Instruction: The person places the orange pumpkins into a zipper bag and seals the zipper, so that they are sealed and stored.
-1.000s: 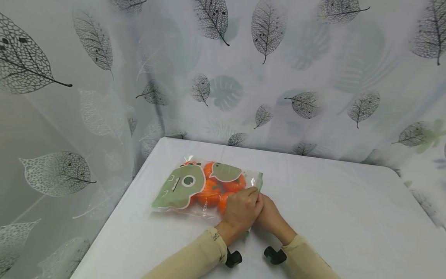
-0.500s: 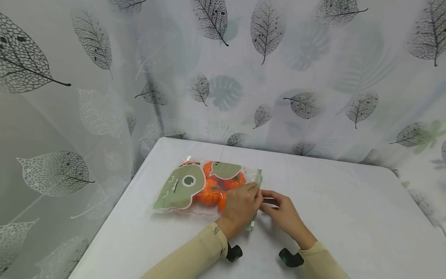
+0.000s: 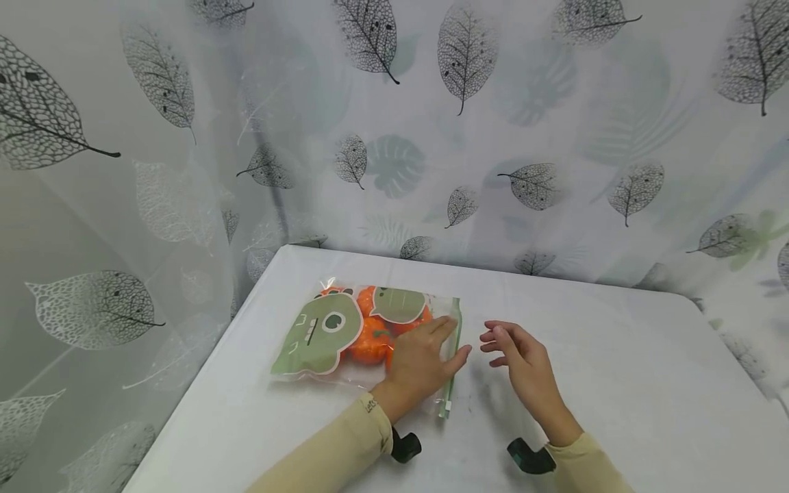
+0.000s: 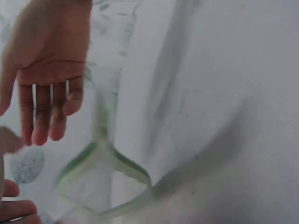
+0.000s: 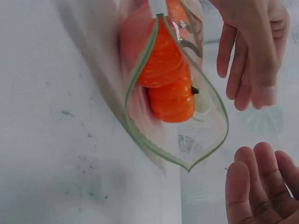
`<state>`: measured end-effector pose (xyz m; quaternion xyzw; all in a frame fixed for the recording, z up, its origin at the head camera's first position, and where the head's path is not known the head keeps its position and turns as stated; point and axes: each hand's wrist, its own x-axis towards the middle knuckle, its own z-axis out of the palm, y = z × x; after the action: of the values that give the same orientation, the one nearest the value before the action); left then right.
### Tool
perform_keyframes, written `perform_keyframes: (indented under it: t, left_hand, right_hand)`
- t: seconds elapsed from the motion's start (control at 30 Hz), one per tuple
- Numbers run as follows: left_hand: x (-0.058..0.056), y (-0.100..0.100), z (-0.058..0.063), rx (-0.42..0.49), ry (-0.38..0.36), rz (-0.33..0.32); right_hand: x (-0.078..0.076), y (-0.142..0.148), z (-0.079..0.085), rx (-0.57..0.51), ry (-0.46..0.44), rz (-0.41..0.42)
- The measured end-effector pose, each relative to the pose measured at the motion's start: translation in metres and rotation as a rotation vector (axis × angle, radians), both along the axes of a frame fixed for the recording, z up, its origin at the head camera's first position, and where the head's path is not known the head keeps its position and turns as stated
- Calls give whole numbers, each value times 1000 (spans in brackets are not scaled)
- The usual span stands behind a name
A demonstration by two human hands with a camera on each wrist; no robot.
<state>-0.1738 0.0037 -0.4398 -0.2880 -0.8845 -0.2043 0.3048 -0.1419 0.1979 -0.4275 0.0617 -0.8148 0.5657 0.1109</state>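
A clear zipper bag (image 3: 317, 332) with green cartoon print lies on the white table, its mouth facing right. Inside are several small orange toy pumpkins (image 3: 371, 341). The right wrist view shows the green-edged mouth (image 5: 128, 109) parted wide, with a white slider (image 5: 158, 7) at one end. My left hand (image 3: 420, 359) lies over the bag beside the mouth, fingers extended and thumb spread past the green edge. To the right of the mouth, apart from the bag, my right hand (image 3: 531, 370) is raised with loosely bent fingers and nothing in them.
The white table (image 3: 604, 370) stretches to the right of the bag. Behind it and at the left hang leaf-printed curtains (image 3: 394, 164). Black wrist-worn camera mounts (image 3: 531, 457) stick out below both wrists.
My right hand has let go of the bag's edge and drawn back to the right. The left hand's grip has loosened, its fingers and thumb now spread over the bag.
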Motion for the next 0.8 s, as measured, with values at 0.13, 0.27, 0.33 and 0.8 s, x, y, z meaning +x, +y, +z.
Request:
perform_keyframes:
  t: [0.13, 0.27, 0.33, 0.8]
  left_hand:
    - [5, -15, 17, -43, -186, -99]
    - [12, -29, 33, -174, -321, -156]
    - [18, -32, 38, -221, -352, -178]
    - [59, -30, 30, -474, -211, -96]
  right_hand:
    - [1, -1, 3, -25, 37, 15]
    - [2, -4, 6, -34, 49, 51]
    - [3, -5, 7, -30, 44, 72]
    - [16, -5, -8, 197, -363, 112]
